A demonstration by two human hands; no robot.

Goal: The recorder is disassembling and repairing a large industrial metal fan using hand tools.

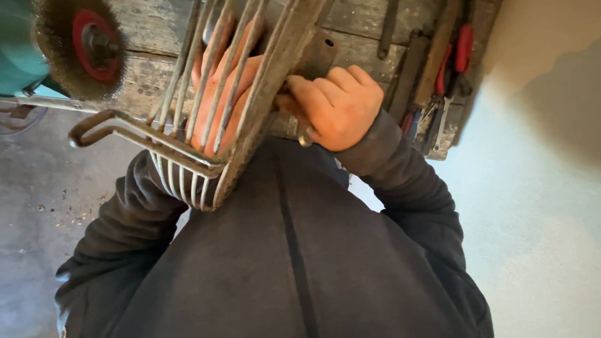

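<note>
One metal wire grate (206,119), rusty-framed with pale parallel bars and a hooked rod at its left end, held tilted over the near edge of the wooden tabletop (150,37). Left hand (219,94): behind the bars, fingers laid flat against them. Right hand (338,106): fist closed around the frame's right side. Wire brush wheel (81,47) with red hub: far left, apart from the grate, not touching. Bars appear partly clean, frame still dull; work judged mid-way. Red-handled pliers (460,53) and other tools: far right.
</note>
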